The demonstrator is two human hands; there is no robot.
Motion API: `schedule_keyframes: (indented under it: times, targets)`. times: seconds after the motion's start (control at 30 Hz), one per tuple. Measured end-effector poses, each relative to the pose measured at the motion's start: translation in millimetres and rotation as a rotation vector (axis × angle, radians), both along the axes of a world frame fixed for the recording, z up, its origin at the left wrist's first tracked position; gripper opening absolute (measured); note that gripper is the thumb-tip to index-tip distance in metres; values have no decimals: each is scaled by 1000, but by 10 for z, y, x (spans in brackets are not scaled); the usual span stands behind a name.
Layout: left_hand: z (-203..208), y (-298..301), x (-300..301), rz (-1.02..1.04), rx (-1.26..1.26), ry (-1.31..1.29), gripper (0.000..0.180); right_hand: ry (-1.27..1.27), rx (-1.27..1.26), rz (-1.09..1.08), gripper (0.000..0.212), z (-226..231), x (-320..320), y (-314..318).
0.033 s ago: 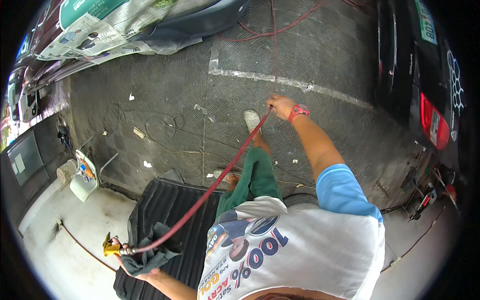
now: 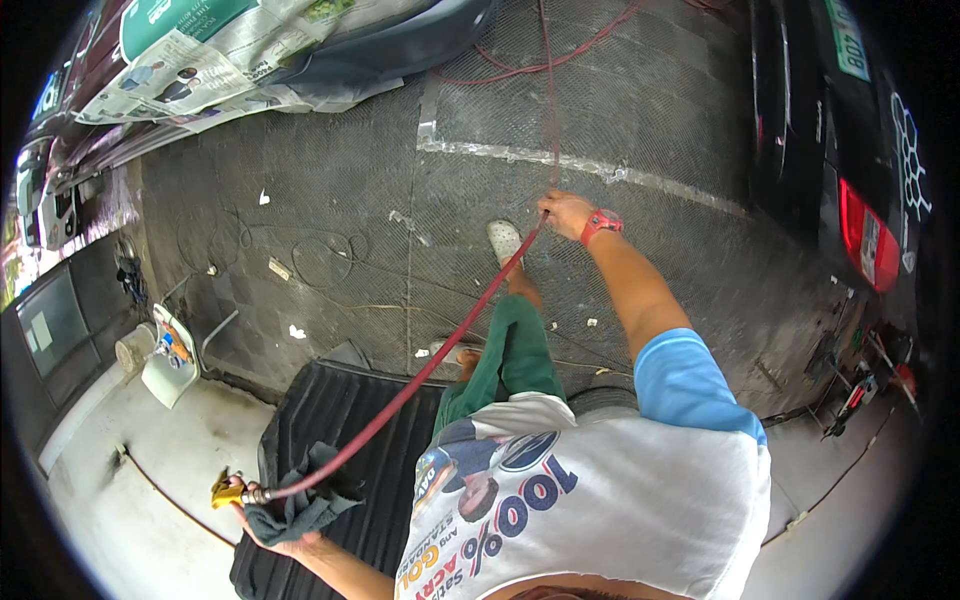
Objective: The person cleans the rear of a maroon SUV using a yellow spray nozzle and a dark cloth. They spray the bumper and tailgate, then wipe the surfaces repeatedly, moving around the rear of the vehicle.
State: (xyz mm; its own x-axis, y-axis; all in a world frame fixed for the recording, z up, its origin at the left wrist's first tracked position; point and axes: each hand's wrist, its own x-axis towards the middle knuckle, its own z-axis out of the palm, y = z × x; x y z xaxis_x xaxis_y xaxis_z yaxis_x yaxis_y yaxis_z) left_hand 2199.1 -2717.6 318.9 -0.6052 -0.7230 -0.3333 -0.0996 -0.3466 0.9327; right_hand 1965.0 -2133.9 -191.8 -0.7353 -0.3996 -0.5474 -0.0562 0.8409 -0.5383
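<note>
At the lower left, my left hand (image 2: 278, 540) is closed around a yellow air blow gun (image 2: 230, 494) and a dark grey cloth (image 2: 305, 508). A metal fitting joins the blow gun to a red hose (image 2: 400, 397), which rises in a taut slant toward the upper middle. There my right hand (image 2: 568, 214), with a red watch (image 2: 602, 224) on the wrist, pinches the hose with the arm stretched forward. Past these fingers the hose runs on along the floor to the top edge. The fingers of my left hand are partly hidden by the cloth and blow gun.
A black ribbed mat (image 2: 335, 420) lies beside my legs. Newspaper (image 2: 185, 75) covers part of a vehicle at the upper left. A dark car (image 2: 840, 190) with a red tail light stands at the right. A white chair (image 2: 172, 375) holds small items. Thin cables (image 2: 390, 307) cross the floor.
</note>
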Motion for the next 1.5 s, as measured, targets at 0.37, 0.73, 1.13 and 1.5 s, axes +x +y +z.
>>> schedule_keyframes:
  times: [0.37,0.73,1.13,1.5]
  targets:
    - [-1454,-751,401,-135,305,-183,44,-29,301,-277,38,898,2934,192]
    - [-2509,-812,1316,-198,381,-249,39,-1112,134,-338,62,1201,6796,-1562]
    - [-2166,-1589,1030,-43,264,-74,42,-181,476,-229,68,1011,4677,-1297]
    - [-2429,-2553,-469,106,154,-150,34,-1021,-87,94,36,1963,1039,-3814]
